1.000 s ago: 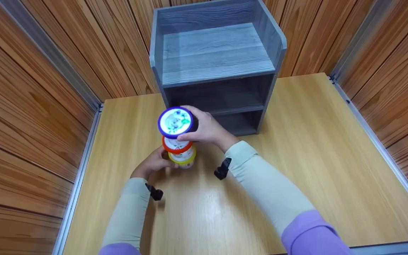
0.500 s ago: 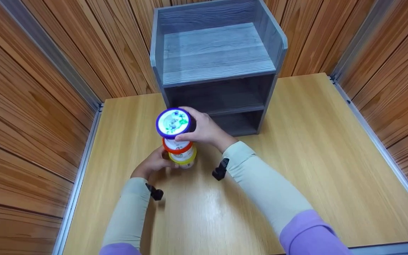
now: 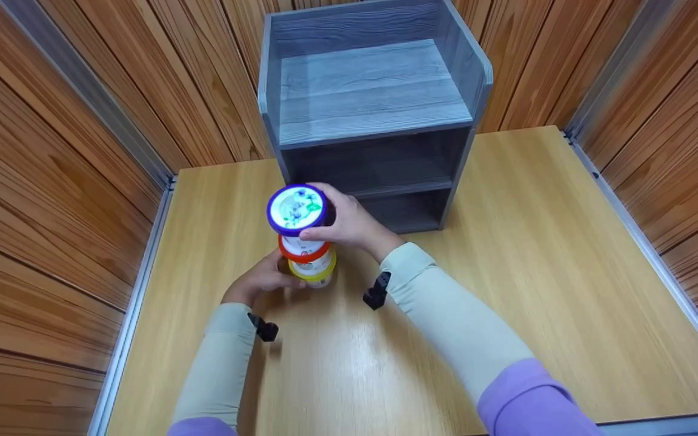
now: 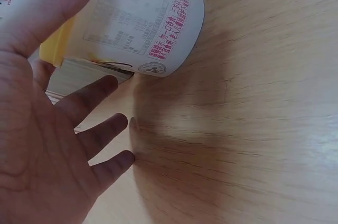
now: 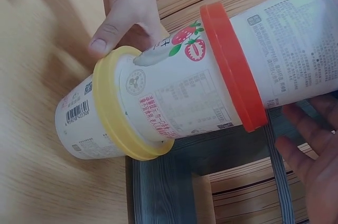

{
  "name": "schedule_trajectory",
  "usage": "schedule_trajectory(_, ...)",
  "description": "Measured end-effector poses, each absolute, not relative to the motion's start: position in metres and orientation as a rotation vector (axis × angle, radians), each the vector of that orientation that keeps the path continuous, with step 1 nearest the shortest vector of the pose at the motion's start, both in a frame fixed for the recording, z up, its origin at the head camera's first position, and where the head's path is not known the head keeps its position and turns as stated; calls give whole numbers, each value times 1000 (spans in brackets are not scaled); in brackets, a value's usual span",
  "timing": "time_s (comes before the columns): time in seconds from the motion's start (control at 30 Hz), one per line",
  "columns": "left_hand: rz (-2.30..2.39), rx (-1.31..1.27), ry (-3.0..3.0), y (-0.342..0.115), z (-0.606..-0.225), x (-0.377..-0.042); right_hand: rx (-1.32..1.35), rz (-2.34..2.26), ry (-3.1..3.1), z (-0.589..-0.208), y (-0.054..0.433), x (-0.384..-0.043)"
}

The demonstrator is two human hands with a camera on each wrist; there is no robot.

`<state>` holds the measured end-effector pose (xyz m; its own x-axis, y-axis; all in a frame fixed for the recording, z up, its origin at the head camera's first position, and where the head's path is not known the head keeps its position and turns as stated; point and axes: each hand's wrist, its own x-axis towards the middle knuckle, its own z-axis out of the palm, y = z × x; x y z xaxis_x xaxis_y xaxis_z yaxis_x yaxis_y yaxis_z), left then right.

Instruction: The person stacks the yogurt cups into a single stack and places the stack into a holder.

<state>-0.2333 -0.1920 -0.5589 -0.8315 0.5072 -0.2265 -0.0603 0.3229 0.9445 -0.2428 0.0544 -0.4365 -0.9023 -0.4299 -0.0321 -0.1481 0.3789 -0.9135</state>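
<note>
Three lidded white paper cups stand in a stack on the table. At the bottom is the yellow-lidded cup [image 3: 319,281], above it the red-lidded cup [image 3: 315,264], and on top the blue-lidded cup [image 3: 296,210]. My right hand [image 3: 351,219] grips the top cup from its right side, thumb at the front. Low on the left, my left hand [image 3: 264,275] holds the yellow-lidded cup near its lid. In the left wrist view its thumb lies across that cup while the lower fingers are spread off it. The right wrist view shows the red lid [image 5: 234,68] under the top cup's base.
A grey wooden shelf unit [image 3: 373,91] with a top tray and two compartments stands directly behind the cups. Wood-panelled walls [image 3: 40,181] enclose the tabletop [image 3: 537,272] at the back and both sides. Metal rails run along the table's sides.
The blue-lidded cup and my right hand have shifted slightly left, mostly in the first half second. My left hand and the two lower cups look almost unmoved.
</note>
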Motion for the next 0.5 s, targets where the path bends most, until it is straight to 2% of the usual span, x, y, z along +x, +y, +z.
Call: schedule_trajectory(0.5,1593,371,2125,-189,-565,-231,-516,-1473,2409,-433,55,-243)
